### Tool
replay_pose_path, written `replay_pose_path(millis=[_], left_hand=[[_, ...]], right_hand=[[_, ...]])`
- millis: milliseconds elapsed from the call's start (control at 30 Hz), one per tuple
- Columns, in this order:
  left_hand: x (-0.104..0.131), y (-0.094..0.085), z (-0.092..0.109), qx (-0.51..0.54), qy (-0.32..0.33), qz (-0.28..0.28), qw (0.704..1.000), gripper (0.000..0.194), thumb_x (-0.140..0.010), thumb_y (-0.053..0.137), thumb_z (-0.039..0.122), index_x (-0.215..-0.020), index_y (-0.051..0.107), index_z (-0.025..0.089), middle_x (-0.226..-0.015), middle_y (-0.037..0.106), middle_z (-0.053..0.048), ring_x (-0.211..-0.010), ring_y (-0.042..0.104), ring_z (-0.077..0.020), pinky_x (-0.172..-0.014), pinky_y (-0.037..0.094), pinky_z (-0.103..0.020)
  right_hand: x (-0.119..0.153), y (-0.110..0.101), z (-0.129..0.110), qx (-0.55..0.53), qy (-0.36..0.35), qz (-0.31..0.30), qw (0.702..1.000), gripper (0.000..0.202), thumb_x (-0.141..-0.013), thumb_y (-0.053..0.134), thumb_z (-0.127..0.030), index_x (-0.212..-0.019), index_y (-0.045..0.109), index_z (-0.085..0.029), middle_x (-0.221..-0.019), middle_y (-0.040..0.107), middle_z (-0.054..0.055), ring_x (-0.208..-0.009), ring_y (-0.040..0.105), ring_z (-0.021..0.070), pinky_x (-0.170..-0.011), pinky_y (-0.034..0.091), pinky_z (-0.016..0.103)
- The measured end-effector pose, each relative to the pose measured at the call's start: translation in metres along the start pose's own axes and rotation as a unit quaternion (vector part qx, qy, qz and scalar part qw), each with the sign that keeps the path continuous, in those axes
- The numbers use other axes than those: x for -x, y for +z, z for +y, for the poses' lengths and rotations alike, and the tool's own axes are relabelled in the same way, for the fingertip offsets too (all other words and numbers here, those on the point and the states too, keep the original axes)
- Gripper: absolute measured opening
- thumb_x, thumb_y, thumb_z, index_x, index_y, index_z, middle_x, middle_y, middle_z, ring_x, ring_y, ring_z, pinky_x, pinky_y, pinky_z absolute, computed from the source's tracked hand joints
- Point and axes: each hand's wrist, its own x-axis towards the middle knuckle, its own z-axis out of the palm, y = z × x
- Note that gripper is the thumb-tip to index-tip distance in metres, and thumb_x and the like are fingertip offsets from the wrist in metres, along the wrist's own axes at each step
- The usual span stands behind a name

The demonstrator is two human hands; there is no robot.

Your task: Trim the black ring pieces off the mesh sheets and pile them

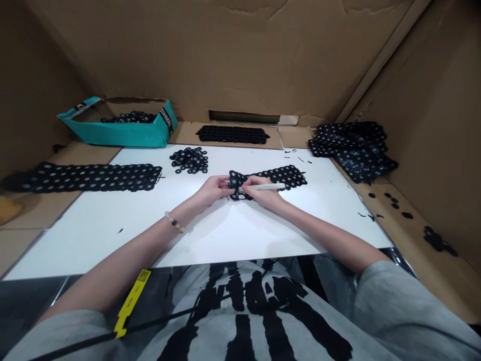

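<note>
Near the middle of the white board (225,230), my left hand (215,190) pinches the left end of a black sheet with rows of round holes (285,176). That end curls up a little between my hands, and the rest lies flat toward the right. My right hand (265,193) is closed around a white pen-like tool (268,186), its tip at the curled end. The tip itself is too small to make out. A pile of small black rings (190,160) lies left of and beyond my hands.
A long black holed strip (101,177) lies at the left. Behind it stands a teal box (116,133) with black pieces inside. Another black strip (233,134) lies at the back, and crumpled black sheets (349,148) are heaped at the right. Cardboard walls (240,60) surround the work surface.
</note>
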Motion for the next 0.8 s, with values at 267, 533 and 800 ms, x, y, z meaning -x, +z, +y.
replay_pose_path(millis=[267, 533, 800], left_hand=[[-0.008, -0.005, -0.006, -0.041, -0.002, 0.005, 0.999, 0.055, -0.07, 0.081, 0.02, -0.122, 0.064, 0.012, -0.086, 0.068, -0.007, -0.077, 0.061, -0.0157, -0.069, 0.047, -0.027], [0.001, -0.014, 0.005, -0.226, 0.11, -0.078, 0.965, 0.065, -0.07, 0.08, 0.037, -0.129, 0.063, 0.014, -0.077, 0.063, 0.0, -0.066, 0.052, -0.0136, -0.061, 0.039, -0.024], [0.006, -0.004, 0.004, -0.106, 0.03, -0.045, 0.993, 0.081, -0.072, 0.076, 0.024, -0.146, 0.047, 0.014, -0.065, 0.054, 0.005, -0.053, 0.044, -0.0093, -0.049, 0.031, -0.022]], right_hand=[[0.003, 0.006, -0.006, 0.072, -0.03, 0.02, 0.997, 0.016, -0.084, 0.059, -0.033, -0.074, 0.064, -0.022, -0.072, 0.067, 0.0, -0.069, 0.059, 0.0164, -0.064, 0.039, 0.028], [-0.002, 0.004, 0.001, -0.109, 0.024, 0.002, 0.994, 0.019, -0.081, 0.061, -0.039, -0.076, 0.059, -0.021, -0.07, 0.064, -0.001, -0.069, 0.06, 0.0166, -0.066, 0.044, 0.028], [-0.006, 0.004, 0.005, -0.139, 0.035, -0.004, 0.99, 0.015, -0.077, 0.063, -0.035, -0.071, 0.058, -0.022, -0.065, 0.061, -0.002, -0.065, 0.057, 0.0153, -0.065, 0.043, 0.028]])
